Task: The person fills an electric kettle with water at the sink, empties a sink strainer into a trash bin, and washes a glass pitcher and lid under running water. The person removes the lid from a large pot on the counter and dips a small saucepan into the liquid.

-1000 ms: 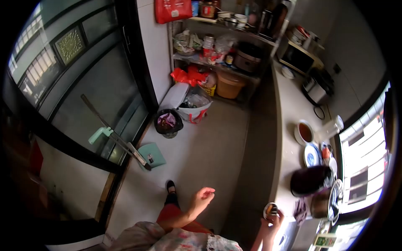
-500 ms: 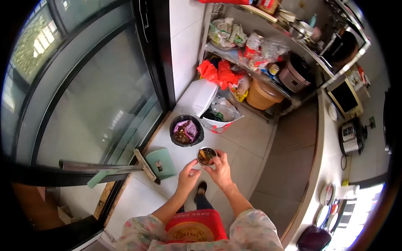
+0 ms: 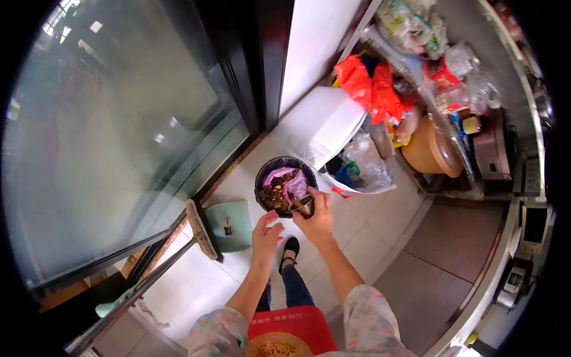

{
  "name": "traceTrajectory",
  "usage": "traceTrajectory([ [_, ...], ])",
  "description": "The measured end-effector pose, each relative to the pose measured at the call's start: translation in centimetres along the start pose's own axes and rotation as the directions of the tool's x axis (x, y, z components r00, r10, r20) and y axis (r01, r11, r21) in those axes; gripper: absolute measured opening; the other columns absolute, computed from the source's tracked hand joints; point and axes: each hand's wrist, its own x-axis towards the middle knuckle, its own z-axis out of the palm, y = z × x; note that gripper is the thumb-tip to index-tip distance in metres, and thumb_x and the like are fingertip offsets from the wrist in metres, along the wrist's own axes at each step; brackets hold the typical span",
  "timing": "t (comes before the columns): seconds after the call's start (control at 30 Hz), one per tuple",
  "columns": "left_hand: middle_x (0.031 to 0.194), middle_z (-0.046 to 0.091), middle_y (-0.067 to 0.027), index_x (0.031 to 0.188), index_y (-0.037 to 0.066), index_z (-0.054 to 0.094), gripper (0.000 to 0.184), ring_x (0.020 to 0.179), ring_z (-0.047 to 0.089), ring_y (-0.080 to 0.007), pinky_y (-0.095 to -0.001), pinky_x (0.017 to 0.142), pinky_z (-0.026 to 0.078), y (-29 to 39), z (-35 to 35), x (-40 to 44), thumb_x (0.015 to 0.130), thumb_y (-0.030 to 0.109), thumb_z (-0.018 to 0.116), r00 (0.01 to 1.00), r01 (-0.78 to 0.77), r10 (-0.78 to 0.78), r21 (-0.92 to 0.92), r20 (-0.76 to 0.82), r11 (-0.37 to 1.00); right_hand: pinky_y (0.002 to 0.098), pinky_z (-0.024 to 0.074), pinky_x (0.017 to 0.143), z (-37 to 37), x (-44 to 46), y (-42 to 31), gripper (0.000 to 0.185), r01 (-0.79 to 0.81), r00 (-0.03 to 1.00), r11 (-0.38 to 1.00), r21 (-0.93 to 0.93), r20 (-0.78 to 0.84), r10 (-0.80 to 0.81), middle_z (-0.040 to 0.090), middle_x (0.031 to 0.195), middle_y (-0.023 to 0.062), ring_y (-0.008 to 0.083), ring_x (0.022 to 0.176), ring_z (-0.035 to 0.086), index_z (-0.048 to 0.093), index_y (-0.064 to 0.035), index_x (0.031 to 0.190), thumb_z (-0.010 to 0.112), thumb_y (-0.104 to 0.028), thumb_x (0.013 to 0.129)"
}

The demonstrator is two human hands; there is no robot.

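Observation:
My right hand (image 3: 319, 220) grips a small metal cup (image 3: 306, 208), which is tilted over the near right rim of a black-lined trash bin (image 3: 258, 191). Some brown stuff shows at the cup's mouth; how much is inside I cannot tell. Dark brown scraps (image 3: 276, 195) and a crumpled pink-purple bag (image 3: 297, 185) lie in the bin. By the bin's near left edge, my left hand (image 3: 266, 238) holds nothing, its fingers apart and slightly curled.
A pale green dustpan (image 3: 231, 229) and a broom (image 3: 203, 231) stand left beside the glass door (image 3: 148, 119). Right of the bin is a white bag (image 3: 348, 134) of plastic waste. Farther right, a shelf holds an orange-brown tub (image 3: 429, 149) and red bags (image 3: 372, 86).
My right hand has carried the metal cup forward to the trash bin and tipped it there. The left hand has come along to the bin's near side. The view has turned and drawn closer.

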Motion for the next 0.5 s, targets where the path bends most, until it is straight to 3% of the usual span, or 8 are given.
traceTrajectory([
  [0.1,0.112,0.055,-0.0098,0.120,0.004,0.050,0.043,0.080,0.059,-0.0138,-0.0255,0.061,0.048,-2.4,-1.6,3.0,0.078,0.008,0.058,0.996,0.054,-0.055,-0.030,-0.065,0.998,0.0423,0.0432,0.085,4.8,1.7,4.2,0.070,-0.076,0.997,0.997,0.003,0.035,0.076,0.045,0.111,0.0187,0.0373,0.101,0.047,0.040,-0.0071,0.123,0.069,-0.017,0.060],
  [0.13,0.112,0.055,-0.0105,0.120,0.004,0.050,0.043,0.080,0.059,-0.0140,-0.0255,0.061,0.048,-3.6,-2.2,4.3,0.078,0.008,0.057,0.996,0.051,-0.053,-0.025,-0.078,0.998,0.0425,0.0413,0.088,7.3,2.3,6.6,0.073,-0.266,0.952,0.960,-0.086,0.133,0.276,0.044,0.112,0.0185,0.0368,0.104,0.046,0.037,-0.0054,0.125,0.067,-0.025,0.061],
  [0.17,0.112,0.055,-0.0112,0.120,0.004,0.050,0.043,0.080,0.059,-0.0142,-0.0254,0.062,0.048,-5.0,-2.7,4.9,0.078,0.008,0.057,0.994,0.062,-0.063,-0.014,-0.087,0.998,0.0422,0.0401,0.090,10.3,2.2,10.4,0.078,-0.358,0.871,0.877,-0.321,0.223,0.437,0.045,0.113,0.0187,0.0360,0.107,0.045,0.034,-0.0047,0.127,0.067,-0.033,0.062],
  [0.23,0.113,0.054,-0.0111,0.122,0.003,0.047,0.043,0.078,0.059,-0.0151,-0.0263,0.061,0.048,-6.3,-3.4,7.2,0.080,0.008,0.055,0.989,0.102,-0.102,-0.011,-0.106,0.995,0.0422,0.0394,0.091,13.6,2.7,14.6,0.080,-0.517,0.810,0.793,-0.322,0.114,0.575,0.046,0.112,0.0192,0.0356,0.108,0.045,0.035,-0.0043,0.127,0.068,-0.036,0.061],
  [0.3,0.112,0.055,-0.0109,0.121,0.003,0.047,0.042,0.078,0.059,-0.0151,-0.0266,0.062,0.047,-7.8,-4.1,8.0,0.081,0.009,0.055,0.984,0.122,-0.124,-0.024,-0.132,0.992,0.0418,0.0399,0.090,14.3,3.0,14.5,0.076,-0.446,0.842,0.833,-0.328,0.163,0.515,0.048,0.112,0.0201,0.0361,0.106,0.047,0.040,-0.0031,0.123,0.068,-0.036,0.061],
  [0.4,0.110,0.056,-0.0100,0.121,0.004,0.048,0.040,0.079,0.059,-0.0151,-0.0266,0.062,0.048,-8.3,-3.8,8.9,0.082,0.012,0.054,0.985,0.142,-0.144,-0.024,-0.094,0.990,0.0433,0.0405,0.089,12.8,3.4,12.3,0.074,-0.500,0.804,0.809,-0.310,0.183,0.566,0.048,0.112,0.0199,0.0352,0.106,0.047,0.041,-0.0031,0.122,0.067,-0.034,0.060],
  [0.5,0.114,0.055,-0.0092,0.124,0.005,0.046,0.044,0.083,0.057,-0.0136,-0.0253,0.064,0.047,-8.8,-2.6,10.0,0.083,0.018,0.057,0.986,0.158,-0.160,-0.053,-0.038,0.986,0.0438,0.0406,0.089,11.8,3.4,11.0,0.072,-0.448,0.842,0.855,-0.261,0.200,0.502,0.047,0.111,0.0193,0.0349,0.108,0.045,0.041,-0.0045,0.120,0.067,-0.034,0.060],
])
